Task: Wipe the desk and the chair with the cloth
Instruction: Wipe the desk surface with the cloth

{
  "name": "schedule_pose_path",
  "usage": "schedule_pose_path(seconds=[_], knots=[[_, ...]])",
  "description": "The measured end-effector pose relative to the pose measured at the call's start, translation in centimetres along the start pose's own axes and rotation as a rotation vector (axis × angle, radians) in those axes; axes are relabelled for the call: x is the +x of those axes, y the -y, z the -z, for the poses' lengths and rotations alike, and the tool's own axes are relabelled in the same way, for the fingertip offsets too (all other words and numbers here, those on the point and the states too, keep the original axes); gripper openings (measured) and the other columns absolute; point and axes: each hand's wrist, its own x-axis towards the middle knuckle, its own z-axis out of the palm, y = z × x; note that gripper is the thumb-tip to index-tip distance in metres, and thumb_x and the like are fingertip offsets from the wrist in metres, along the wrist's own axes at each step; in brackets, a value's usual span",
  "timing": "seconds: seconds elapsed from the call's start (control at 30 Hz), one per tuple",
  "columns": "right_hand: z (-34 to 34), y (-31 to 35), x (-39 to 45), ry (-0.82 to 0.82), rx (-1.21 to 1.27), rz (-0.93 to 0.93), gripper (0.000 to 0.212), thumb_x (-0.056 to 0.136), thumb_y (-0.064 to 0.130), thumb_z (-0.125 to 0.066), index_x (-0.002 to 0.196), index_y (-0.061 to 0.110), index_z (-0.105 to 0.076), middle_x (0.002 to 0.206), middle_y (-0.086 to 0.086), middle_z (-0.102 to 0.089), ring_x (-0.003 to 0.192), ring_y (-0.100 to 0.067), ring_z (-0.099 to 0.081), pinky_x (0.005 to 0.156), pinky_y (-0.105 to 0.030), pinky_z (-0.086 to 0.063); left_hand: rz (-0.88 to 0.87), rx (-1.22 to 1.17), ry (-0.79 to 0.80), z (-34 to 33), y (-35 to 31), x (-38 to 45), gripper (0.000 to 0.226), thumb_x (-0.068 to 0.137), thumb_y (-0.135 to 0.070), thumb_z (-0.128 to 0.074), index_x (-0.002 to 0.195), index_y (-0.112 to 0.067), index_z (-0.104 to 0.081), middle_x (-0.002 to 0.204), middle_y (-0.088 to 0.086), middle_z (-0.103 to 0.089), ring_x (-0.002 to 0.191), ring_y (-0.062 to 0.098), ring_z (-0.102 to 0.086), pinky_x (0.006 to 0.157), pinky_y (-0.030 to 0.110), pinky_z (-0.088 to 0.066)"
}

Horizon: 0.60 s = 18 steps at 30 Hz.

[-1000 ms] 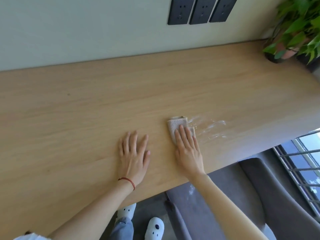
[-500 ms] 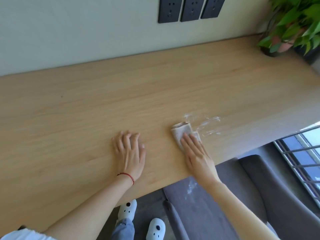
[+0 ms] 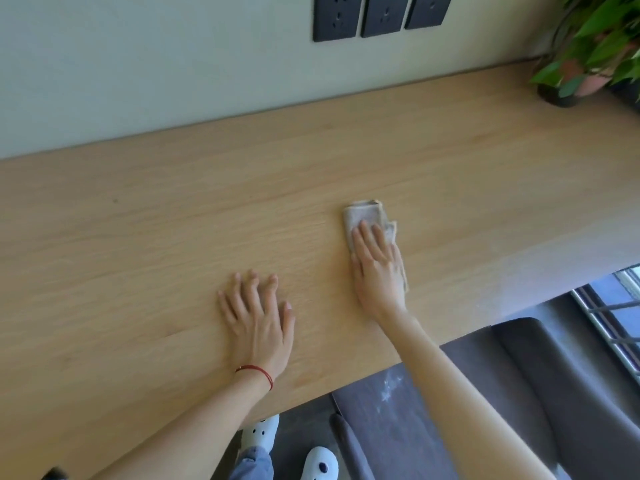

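Note:
A folded beige cloth [image 3: 365, 214] lies flat on the light wooden desk [image 3: 173, 220]. My right hand [image 3: 377, 268] presses down on the cloth with its fingers stretched out, covering the cloth's near half. To the left, my left hand [image 3: 258, 318] rests palm down on the bare desk with its fingers spread, a red string around the wrist. Below the desk's near edge stands a grey upholstered chair [image 3: 519, 393], with white dust smears [image 3: 389, 384] on its seat.
A potted green plant [image 3: 588, 53] stands at the desk's far right corner. Three black wall sockets [image 3: 381, 13] sit above the desk. A window grille [image 3: 616, 327] is at the right. My feet in white shoes [image 3: 287, 452] are on the floor below.
The white smears on the desk to the right of the cloth are gone. My right hand has moved over that spot with the cloth. My left hand stayed flat on the desk.

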Motion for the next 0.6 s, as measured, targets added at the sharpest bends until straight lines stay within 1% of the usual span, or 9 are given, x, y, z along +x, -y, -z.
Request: schedule_pose_path(seconds=[0.1, 0.17, 0.23, 0.3, 0.37, 0.43, 0.5, 0.53, 0.6], knots=[[-1.0, 3.8, -4.0, 0.136, 0.051, 0.270, 0.044, 0.100, 0.022, -0.041, 0.143, 0.014, -0.039, 0.153, -0.004, -0.035, 0.146, -0.024, -0.021, 0.121, -0.042, -0.018, 0.014, -0.030, -0.015, 0.4, -0.4, 0.1, 0.052, 0.087, -0.036, -0.029, 0.126, -0.010, -0.050, 0.133, 0.022, -0.048, 0.132, 0.045, -0.033, 0.108, 0.065, -0.023], [-0.3, 2.7, -5.5, 0.146, 0.044, 0.336, 0.042, 0.100, 0.020, -0.042, 0.141, 0.015, -0.043, 0.151, -0.002, -0.038, 0.145, -0.022, -0.025, 0.120, -0.041, -0.022, 0.048, -0.067, -0.043, 0.6, -1.0, 0.7, 0.048, 0.088, -0.035, -0.030, 0.123, -0.010, -0.051, 0.131, 0.023, -0.047, 0.129, 0.046, -0.036, 0.107, 0.066, -0.022], [0.9, -0.3, -5.4, 0.113, 0.024, 0.284, 0.041, 0.099, 0.015, -0.045, 0.140, 0.013, -0.044, 0.151, -0.004, -0.039, 0.144, -0.023, -0.028, 0.119, -0.043, -0.026, 0.064, -0.108, -0.066, 0.5, -1.7, 1.6, 0.044, 0.090, -0.034, -0.035, 0.126, -0.013, -0.048, 0.135, 0.023, -0.044, 0.129, 0.046, -0.036, 0.108, 0.067, -0.016], [2.0, -4.0, -3.9, 0.061, -0.004, 0.111, 0.043, 0.099, 0.013, -0.045, 0.142, 0.013, -0.041, 0.153, -0.004, -0.036, 0.145, -0.024, -0.024, 0.119, -0.046, -0.025, 0.021, -0.131, -0.068, 0.0, -2.3, 2.4, 0.044, 0.092, -0.030, -0.042, 0.133, -0.017, -0.044, 0.142, 0.023, -0.038, 0.133, 0.046, -0.030, 0.110, 0.066, -0.012], [2.8, -6.8, -0.8, 0.027, -0.031, -0.084, 0.045, 0.100, 0.018, -0.039, 0.145, 0.014, -0.035, 0.157, -0.004, -0.027, 0.148, -0.023, -0.016, 0.120, -0.047, -0.019, -0.007, -0.121, -0.067, -0.5, -2.7, 3.0, 0.045, 0.092, -0.030, -0.042, 0.136, -0.020, -0.042, 0.145, 0.021, -0.035, 0.136, 0.047, -0.026, 0.111, 0.066, -0.014], [2.5, -7.4, 2.6, 0.018, -0.074, -0.201, 0.048, 0.101, 0.027, -0.032, 0.148, 0.017, -0.026, 0.160, -0.003, -0.018, 0.149, -0.023, -0.007, 0.122, -0.045, -0.011, 0.018, -0.108, -0.083, -0.9, -2.9, 3.2, 0.044, 0.091, -0.033, -0.040, 0.134, -0.022, -0.043, 0.144, 0.020, -0.037, 0.135, 0.046, -0.027, 0.110, 0.065, -0.017], [1.3, -6.1, 5.2, 0.017, -0.111, -0.239, 0.052, 0.101, 0.036, -0.028, 0.150, 0.019, -0.020, 0.161, -0.001, -0.013, 0.149, -0.023, -0.003, 0.122, -0.042, -0.007, 0.030, -0.089, -0.111, -1.2, -2.8, 3.3, 0.043, 0.090, -0.033, -0.039, 0.130, -0.022, -0.045, 0.141, 0.019, -0.041, 0.133, 0.046, -0.030, 0.109, 0.065, -0.020], [0.6, -4.9, 6.0, 0.011, -0.106, -0.221, 0.052, 0.100, 0.037, -0.028, 0.150, 0.020, -0.021, 0.161, 0.000, -0.015, 0.149, -0.023, -0.004, 0.122, -0.042, -0.008, 0.027, -0.081, -0.123, -1.4, -2.8, 3.4, 0.042, 0.089, -0.033, -0.039, 0.129, -0.023, -0.046, 0.140, 0.018, -0.041, 0.132, 0.046, -0.032, 0.109, 0.065, -0.021], [-0.5, -1.8, 6.4, 0.026, -0.055, -0.098, 0.050, 0.100, 0.035, -0.031, 0.148, 0.021, -0.027, 0.159, 0.003, -0.021, 0.149, -0.021, -0.009, 0.121, -0.041, -0.011, 0.032, -0.087, -0.125, -1.4, -2.8, 3.5, 0.039, 0.089, -0.030, -0.042, 0.127, -0.023, -0.047, 0.139, 0.018, -0.041, 0.132, 0.045, -0.031, 0.109, 0.064, -0.020]])
